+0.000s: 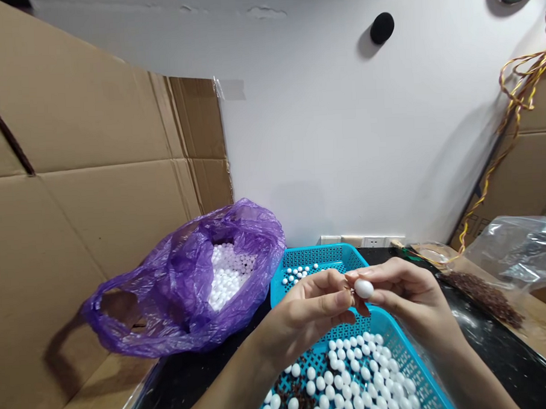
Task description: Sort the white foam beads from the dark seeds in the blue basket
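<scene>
R hand (420, 306) pinching white egg-shaped bead (364, 288), L hand (302, 315) pinching tiny pc (351, 291) at its tip, over turquoise mesh plastic basket (408, 348); hands part-hide 2nd turquoise basket (329, 252); purple plastic bag (181, 287) L

The head view faces the white wall (342, 141), looking down from close behind the left hand (310, 304) and right hand (408, 292).

Glossy white oval bead (364, 288), held in midair above a blue basket (408, 348), small thin piece (351, 291) at its left end.
</scene>
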### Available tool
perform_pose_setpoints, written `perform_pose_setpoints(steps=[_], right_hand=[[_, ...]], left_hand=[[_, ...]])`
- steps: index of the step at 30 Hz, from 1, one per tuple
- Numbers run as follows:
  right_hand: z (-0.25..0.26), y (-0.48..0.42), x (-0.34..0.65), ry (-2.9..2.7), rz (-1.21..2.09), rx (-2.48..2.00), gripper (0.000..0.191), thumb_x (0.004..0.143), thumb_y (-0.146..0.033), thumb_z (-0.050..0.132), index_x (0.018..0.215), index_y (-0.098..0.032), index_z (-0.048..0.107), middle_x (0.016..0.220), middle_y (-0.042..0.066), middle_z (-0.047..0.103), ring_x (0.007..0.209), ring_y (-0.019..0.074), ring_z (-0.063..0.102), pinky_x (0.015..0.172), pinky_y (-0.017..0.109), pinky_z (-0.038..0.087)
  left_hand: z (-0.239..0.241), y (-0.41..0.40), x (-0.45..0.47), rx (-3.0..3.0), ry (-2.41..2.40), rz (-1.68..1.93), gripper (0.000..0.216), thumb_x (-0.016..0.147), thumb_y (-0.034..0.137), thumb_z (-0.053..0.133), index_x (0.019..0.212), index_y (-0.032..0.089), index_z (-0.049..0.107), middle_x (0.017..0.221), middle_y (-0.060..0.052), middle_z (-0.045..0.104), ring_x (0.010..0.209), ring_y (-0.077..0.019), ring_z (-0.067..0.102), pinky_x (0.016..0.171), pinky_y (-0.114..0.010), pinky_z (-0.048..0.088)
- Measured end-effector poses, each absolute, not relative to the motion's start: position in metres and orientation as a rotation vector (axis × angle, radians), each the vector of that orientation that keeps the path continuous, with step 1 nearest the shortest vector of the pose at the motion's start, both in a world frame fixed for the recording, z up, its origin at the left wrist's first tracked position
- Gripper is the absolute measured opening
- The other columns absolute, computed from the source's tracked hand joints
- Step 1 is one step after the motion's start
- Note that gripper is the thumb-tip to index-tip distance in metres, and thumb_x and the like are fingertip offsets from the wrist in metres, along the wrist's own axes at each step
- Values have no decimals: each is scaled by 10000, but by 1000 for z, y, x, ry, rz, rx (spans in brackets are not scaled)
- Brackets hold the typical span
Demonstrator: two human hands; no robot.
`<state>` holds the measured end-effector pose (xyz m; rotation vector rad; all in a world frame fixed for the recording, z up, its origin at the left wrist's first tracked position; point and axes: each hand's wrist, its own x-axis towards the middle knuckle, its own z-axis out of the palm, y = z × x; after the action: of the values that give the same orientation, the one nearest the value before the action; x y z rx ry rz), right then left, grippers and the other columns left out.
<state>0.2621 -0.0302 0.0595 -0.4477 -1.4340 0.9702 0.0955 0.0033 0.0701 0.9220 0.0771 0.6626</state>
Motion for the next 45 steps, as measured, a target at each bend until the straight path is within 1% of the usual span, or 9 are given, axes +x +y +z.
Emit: perform_pose_setpoints(steps=[9, 12, 16, 21, 29, 33, 37, 42, 45], right_hand=[[58, -30, 262, -1453, 932, -455, 263, 793, -88, 681, 931, -309, 713, 976, -49, 740, 776, 99, 697, 653, 151, 576], [57, -32, 261, -1457, 907, -460, 258, 795, -101, 683, 937, -314, 713, 956, -41, 745, 850, 124, 703, 708, 161, 579], [56, -33, 261, -1473, 839, -469, 262, 785, -108, 698, 936, -321, 713, 916, -53, 751, 845, 112, 707, 782, 154, 562], [56, -33, 260, -1474, 778, -475, 280, 770, -104, 709, 936, -329, 713, 922, -60, 751, 847, 126, 709, 776, 179, 577], [60, -34, 257, -1463, 727, -535, 281, 768, -112, 709, 925, -345, 717, 921, -48, 752, 862, 154, 711, 787, 224, 590], [59, -33, 256, -1457, 708, -522, 279, 772, -111, 706, 930, -340, 716, 920, -37, 753, 872, 170, 710, 798, 254, 593], [58, -33, 256, -1436, 706, -553, 260, 767, -120, 712, 917, -333, 722, 890, -29, 757, 833, 175, 719, 757, 250, 606], [60, -34, 254, -1442, 714, -549, 273, 772, -122, 706, 921, -350, 721, 880, -40, 758, 801, 162, 722, 730, 221, 606], [61, -35, 253, -1450, 713, -544, 274, 781, -129, 698, 929, -359, 719, 894, -40, 756, 801, 166, 723, 729, 231, 609]], left_hand=[[68, 4, 96, 938, 80, 653, 123, 713, 187, 754, 717, 130, 645, 779, -14, 627, 737, -89, 559, 684, -195, 380], [69, 3, 96, 956, 107, 656, 140, 702, 213, 765, 714, 127, 655, 764, -15, 624, 723, -91, 546, 672, -198, 369], [70, 4, 96, 967, 156, 668, 165, 686, 244, 778, 720, 120, 675, 740, -16, 618, 712, -95, 539, 703, -215, 375], [71, 3, 95, 1003, 184, 709, 185, 666, 259, 791, 723, 112, 692, 739, -25, 615, 705, -97, 518, 720, -224, 376], [72, 2, 97, 1064, 226, 767, 208, 684, 304, 765, 737, 119, 686, 764, -45, 606, 774, -146, 509, 794, -283, 371], [73, 1, 98, 1101, 241, 792, 238, 690, 328, 760, 727, 122, 649, 732, -32, 560, 755, -146, 486, 766, -281, 361], [74, -1, 99, 1108, 230, 821, 271, 703, 326, 756, 677, 135, 566, 656, 8, 499, 655, -105, 431, 674, -240, 335], [77, -2, 101, 1080, 175, 835, 323, 701, 280, 764, 656, 143, 475, 648, 13, 512, 627, -90, 433, 643, -231, 320], [79, -3, 101, 1043, 189, 845, 357, 691, 261, 774, 660, 150, 436, 655, 18, 501, 631, -88, 444, 633, -231, 318]])
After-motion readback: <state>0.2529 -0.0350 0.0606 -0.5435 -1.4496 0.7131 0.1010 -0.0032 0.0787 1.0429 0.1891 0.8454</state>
